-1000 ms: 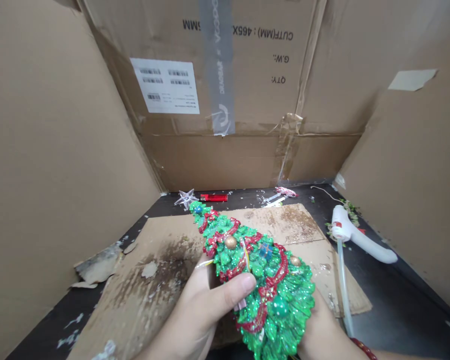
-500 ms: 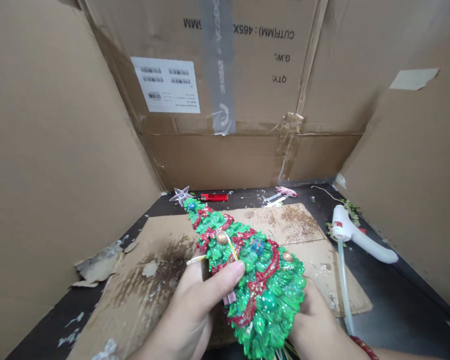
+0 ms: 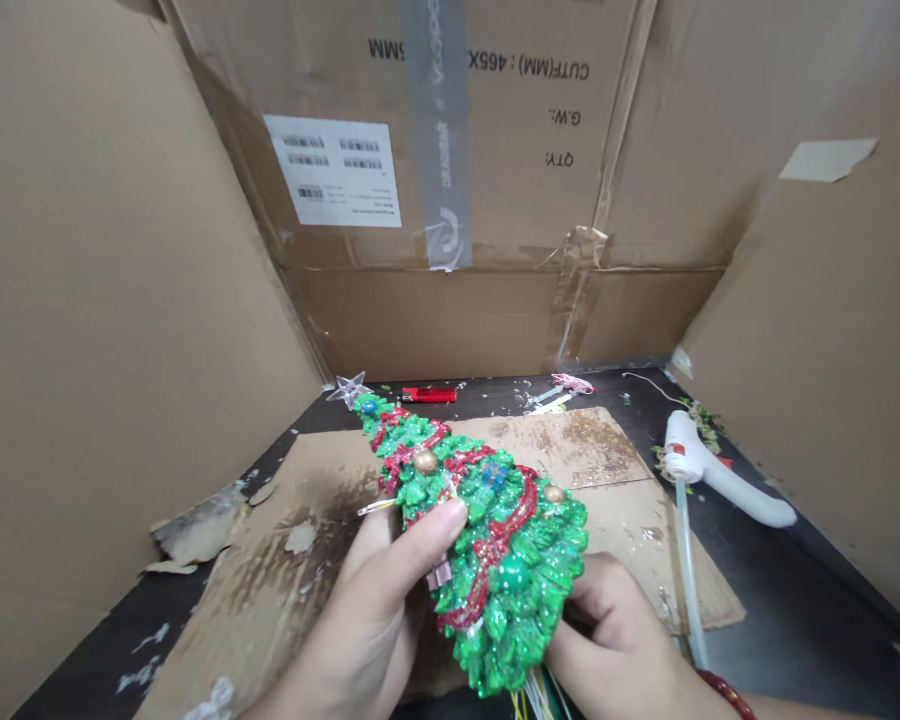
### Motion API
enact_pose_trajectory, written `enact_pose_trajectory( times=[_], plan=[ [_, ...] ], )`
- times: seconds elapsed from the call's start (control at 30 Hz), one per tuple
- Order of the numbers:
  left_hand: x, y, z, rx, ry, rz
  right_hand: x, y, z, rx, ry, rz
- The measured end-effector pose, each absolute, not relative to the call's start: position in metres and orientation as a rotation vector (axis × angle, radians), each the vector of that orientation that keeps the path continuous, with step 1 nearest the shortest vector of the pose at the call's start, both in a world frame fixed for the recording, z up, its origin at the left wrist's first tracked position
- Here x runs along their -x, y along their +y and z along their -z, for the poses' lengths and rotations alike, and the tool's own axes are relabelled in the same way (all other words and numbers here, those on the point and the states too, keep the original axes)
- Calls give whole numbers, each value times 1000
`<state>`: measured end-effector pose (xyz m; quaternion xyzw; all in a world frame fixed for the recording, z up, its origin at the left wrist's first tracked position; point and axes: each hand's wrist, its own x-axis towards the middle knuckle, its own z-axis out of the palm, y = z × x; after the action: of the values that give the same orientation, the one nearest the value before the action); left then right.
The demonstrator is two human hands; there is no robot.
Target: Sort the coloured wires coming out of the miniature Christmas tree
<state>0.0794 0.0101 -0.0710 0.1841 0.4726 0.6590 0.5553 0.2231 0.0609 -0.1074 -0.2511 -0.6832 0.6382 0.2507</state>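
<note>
A glittery green Christmas tree figurine [image 3: 506,525] with red ribbon garlands, gold balls and a clear star [image 3: 349,388] at its tip lies tilted, tip to the far left. My left hand [image 3: 397,575] grips it around the left side, thumb pressed on the front. By that thumb a thin yellow-and-white wire [image 3: 450,488] shows, and white wire ends [image 3: 377,506] stick out on the left. At the wide bottom end is my right hand [image 3: 607,635], its fingers curled and partly hidden behind the tree. A bundle of wires [image 3: 538,697] hangs from the base beside it.
A stained cardboard sheet [image 3: 270,600] covers the dark table. On the right lies a white glue gun [image 3: 727,480] with its glue stick. A red lighter [image 3: 429,395] and red-white string [image 3: 572,383] are at the back. Cardboard walls [image 3: 435,320] enclose the space.
The tree has shifted slightly left with my left hand. My right hand has come further into view at the base, and more of the wire bundle shows.
</note>
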Motion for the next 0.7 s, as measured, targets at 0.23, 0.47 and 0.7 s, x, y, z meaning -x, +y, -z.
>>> enact_pose_trajectory(
  times=[0.23,0.47,0.7],
  plan=[
    [-82,8,72,-501,1147,-1543,-227,58,94,721,-1915,-1524],
    [-82,7,71,-527,1138,-1484,-229,59,89,605,-2003,-1411],
    [-78,13,65,-330,1105,-1554,-229,58,102,711,-2035,-1447]
  ],
)
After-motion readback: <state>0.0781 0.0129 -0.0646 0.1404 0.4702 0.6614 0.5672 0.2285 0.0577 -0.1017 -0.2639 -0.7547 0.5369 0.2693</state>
